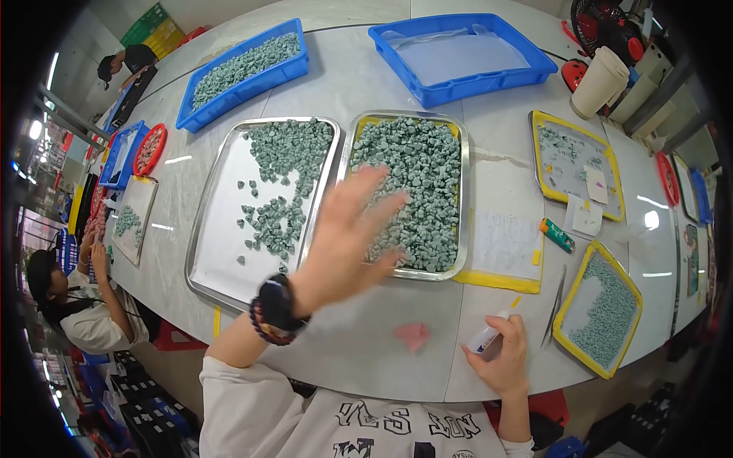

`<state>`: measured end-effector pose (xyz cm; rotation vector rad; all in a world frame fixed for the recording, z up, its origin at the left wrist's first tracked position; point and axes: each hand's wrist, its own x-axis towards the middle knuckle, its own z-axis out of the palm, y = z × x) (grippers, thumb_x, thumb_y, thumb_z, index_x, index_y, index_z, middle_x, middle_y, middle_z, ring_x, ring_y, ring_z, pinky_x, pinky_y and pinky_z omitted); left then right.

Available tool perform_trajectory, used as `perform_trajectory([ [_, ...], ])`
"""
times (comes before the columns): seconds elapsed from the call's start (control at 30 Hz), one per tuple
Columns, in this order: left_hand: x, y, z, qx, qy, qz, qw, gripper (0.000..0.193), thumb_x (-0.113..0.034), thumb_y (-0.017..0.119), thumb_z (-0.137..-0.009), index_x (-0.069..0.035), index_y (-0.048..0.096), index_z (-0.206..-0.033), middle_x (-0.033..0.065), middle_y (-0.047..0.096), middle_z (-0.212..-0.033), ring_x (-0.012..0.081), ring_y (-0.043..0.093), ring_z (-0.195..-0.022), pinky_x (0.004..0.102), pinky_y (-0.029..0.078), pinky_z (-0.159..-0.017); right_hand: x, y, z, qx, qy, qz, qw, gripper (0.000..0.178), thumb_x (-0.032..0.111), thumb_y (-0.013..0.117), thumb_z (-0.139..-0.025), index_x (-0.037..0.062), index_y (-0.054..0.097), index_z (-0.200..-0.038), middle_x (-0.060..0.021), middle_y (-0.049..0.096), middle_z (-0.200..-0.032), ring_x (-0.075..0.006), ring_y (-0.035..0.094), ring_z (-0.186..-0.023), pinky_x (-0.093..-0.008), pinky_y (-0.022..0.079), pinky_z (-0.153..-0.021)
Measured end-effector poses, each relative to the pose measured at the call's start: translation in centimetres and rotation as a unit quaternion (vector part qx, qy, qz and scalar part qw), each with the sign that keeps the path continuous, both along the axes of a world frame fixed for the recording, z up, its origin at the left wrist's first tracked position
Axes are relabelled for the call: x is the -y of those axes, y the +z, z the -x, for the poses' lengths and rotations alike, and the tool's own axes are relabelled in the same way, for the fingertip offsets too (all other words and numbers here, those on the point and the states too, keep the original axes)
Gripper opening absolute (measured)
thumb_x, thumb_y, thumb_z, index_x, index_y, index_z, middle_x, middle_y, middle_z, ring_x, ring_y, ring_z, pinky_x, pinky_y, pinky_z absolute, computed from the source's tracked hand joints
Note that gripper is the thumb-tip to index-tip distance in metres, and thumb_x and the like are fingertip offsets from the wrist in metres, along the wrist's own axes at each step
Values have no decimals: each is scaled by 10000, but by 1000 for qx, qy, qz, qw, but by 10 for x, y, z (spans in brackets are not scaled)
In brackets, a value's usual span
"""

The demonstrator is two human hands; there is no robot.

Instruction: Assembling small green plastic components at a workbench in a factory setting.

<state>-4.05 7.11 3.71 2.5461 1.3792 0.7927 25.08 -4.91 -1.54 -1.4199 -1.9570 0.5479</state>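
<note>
My left hand (pixel 347 240) hovers with fingers spread over the left edge of a metal tray (pixel 463 183) heaped with small grey-green pieces (pixel 408 164). Whether it touches any of them I cannot tell. Beside it, a second metal tray (pixel 217 221) holds similar pieces, loosely scattered towards its right side. My right hand (pixel 504 362), low on the right, is closed around a small white bottle (pixel 482 339) with a narrow tip. Between my hands a scrap of pink material (pixel 413 334) lies on the table. Metal tweezers (pixel 555 305) lie to the right of the bottle.
Beyond the trays stand a blue bin (pixel 185 114) of pieces and a blue bin (pixel 427 91) lined with sheeting. At right are yellow-edged boards (pixel 563 324), a green lighter-like object (pixel 557 236), a cream tumbler (pixel 601 82) and a fan (pixel 603 30). Other people work at left.
</note>
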Motion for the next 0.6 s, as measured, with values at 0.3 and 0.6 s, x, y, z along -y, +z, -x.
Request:
perform_trajectory([
  [0.3,-39,-6,57,-206,113,3,972,241,-70,686,-671,-95,657,-908,139,460,-1303,375,255,-1337,481,207,-1094,-2,-2,-1,-14,7,-7,1000,638,55,796,-537,76,451,-1074,-112,470,-886,-269,469,-766,-351,401,-653],
  [0.6,-35,-4,57,-201,110,-77,970,141,-48,663,-680,-61,660,-820,135,542,-1197,348,368,-1264,471,302,-1035,2,-4,-2,-24,5,-10,1000,647,55,799,-537,76,447,-1079,-108,470,-894,-260,470,-782,-343,401,-660],
])
